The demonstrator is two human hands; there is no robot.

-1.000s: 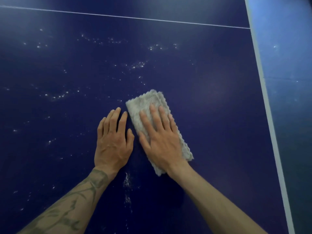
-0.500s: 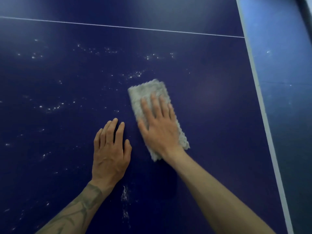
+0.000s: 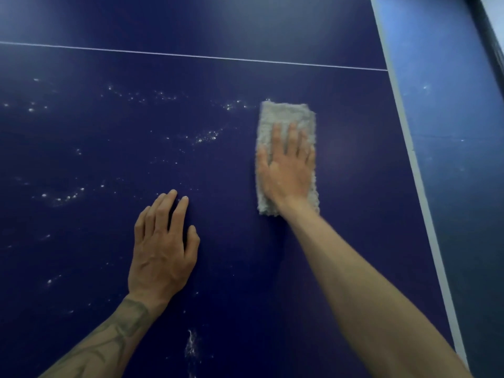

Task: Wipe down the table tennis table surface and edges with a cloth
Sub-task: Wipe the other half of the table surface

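Observation:
A folded grey cloth [image 3: 286,115] lies flat on the dark blue table tennis table [image 3: 351,170]. My right hand [image 3: 286,170] presses on the cloth with straight fingers, covering its middle and lower part. Flat on the bare table to the lower left of the cloth rests my left hand [image 3: 162,246], fingers straight, holding nothing. White droplets or specks [image 3: 204,139] are scattered over the surface left of the cloth, with another streak [image 3: 191,347] near the bottom.
A thin white centre line [image 3: 191,55] crosses the table beyond the cloth. The white-striped table edge [image 3: 417,170] runs down the right side, with blue floor [image 3: 452,110] past it.
My right hand has slid the cloth away from me and to the right, apart from my left hand. My left hand has stayed planted on the table.

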